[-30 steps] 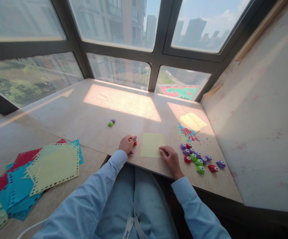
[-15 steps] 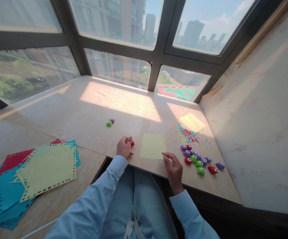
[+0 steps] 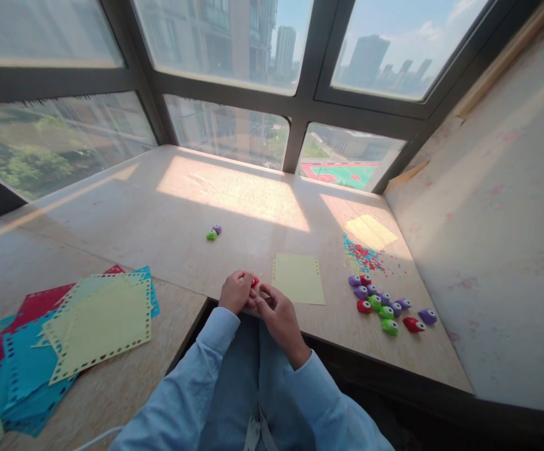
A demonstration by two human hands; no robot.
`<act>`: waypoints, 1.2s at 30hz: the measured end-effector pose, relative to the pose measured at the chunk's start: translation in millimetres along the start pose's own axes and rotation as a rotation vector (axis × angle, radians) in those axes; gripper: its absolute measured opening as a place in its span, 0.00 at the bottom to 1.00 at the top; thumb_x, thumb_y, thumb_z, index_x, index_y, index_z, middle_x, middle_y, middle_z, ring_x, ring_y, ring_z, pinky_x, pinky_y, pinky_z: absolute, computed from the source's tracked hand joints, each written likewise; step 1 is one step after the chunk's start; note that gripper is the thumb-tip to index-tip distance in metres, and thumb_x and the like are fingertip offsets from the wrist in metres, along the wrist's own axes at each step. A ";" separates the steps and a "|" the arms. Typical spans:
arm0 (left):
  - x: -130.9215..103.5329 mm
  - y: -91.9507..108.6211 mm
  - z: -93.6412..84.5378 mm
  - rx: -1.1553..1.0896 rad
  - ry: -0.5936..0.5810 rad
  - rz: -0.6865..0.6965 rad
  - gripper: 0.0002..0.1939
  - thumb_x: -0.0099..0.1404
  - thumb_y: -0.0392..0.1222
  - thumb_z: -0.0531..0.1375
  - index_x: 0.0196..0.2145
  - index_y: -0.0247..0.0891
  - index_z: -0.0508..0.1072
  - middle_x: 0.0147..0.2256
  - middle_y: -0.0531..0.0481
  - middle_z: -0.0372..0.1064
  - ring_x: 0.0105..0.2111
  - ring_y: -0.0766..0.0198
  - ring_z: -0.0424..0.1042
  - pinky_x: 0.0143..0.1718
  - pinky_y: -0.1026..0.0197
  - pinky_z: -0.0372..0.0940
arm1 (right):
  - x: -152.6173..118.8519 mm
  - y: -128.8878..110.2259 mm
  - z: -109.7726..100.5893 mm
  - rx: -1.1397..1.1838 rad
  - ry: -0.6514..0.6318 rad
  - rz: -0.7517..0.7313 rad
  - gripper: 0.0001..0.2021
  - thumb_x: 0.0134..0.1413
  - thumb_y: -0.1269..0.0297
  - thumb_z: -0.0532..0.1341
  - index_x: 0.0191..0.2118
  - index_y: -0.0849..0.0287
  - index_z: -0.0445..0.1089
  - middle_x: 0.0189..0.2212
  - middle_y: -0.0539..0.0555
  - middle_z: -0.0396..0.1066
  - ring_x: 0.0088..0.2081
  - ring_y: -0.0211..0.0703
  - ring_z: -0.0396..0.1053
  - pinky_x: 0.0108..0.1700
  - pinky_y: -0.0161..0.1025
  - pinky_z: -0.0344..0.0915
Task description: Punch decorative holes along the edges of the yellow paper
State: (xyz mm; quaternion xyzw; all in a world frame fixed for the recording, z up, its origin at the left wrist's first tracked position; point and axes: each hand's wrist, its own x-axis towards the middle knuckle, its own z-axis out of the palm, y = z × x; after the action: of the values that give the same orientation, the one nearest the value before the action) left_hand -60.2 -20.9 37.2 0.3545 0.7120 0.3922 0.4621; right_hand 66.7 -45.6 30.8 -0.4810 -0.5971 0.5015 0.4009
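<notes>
My left hand (image 3: 236, 292) is closed around a small red craft punch (image 3: 255, 282), whose top shows above the fingers. Close against it, my right hand (image 3: 278, 318) has its thumb and fingers bent together, meeting the left fingertips; what lies between them is hidden. Just beyond and to the right lies a pale yellow sheet (image 3: 298, 279) with punched holes down its left and right edges. A green punch (image 3: 211, 235) and a purple punch (image 3: 217, 229) stand together farther back on the table.
Several purple, green and red punches (image 3: 388, 327) cluster at right. Behind them are scattered blue, red and yellow paper bits (image 3: 365, 257) and a sunlit yellow sheet (image 3: 372, 232). A pile of punched coloured sheets (image 3: 107, 319) covers the left. A patterned wall (image 3: 501, 250) bounds the right side.
My right hand has left the lower right corner of the yellow sheet and come left to my left hand. The left hand still holds the red punch. The view has shifted slightly.
</notes>
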 end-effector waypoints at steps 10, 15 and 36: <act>-4.1 -6.9 -2.5 -0.207 -0.076 0.044 0.15 0.63 0.55 0.52 0.35 0.40 0.63 0.15 0.60 0.60 0.11 0.68 0.60 0.14 0.67 0.56 | 6.5 -10.1 8.0 0.055 0.025 -0.041 0.15 0.55 0.63 0.61 0.49 0.57 0.73 0.41 0.56 0.78 0.40 0.48 0.77 0.42 0.44 0.74; -27.5 -4.5 9.2 -0.522 -0.107 0.014 0.22 0.61 0.62 0.55 0.35 0.39 0.63 0.22 0.56 0.67 0.17 0.70 0.66 0.19 0.68 0.61 | 7.0 -10.5 7.0 -0.031 0.161 -0.109 0.15 0.55 0.60 0.62 0.48 0.58 0.72 0.45 0.59 0.75 0.45 0.48 0.73 0.46 0.45 0.72; -29.0 18.8 94.6 0.431 -0.079 0.801 0.10 0.62 0.38 0.61 0.42 0.37 0.72 0.46 0.42 0.72 0.49 0.53 0.67 0.52 0.49 0.63 | 42.2 14.2 -188.6 -0.783 0.032 -0.316 0.11 0.54 0.56 0.66 0.38 0.57 0.74 0.35 0.57 0.76 0.34 0.48 0.73 0.37 0.45 0.69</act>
State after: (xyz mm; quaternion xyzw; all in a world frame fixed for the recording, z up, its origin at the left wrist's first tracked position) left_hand 40.4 -16.0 39.8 0.7045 0.5661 0.3693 0.2166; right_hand 241.3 36.3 49.8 -0.5073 -0.8026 0.1614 0.2692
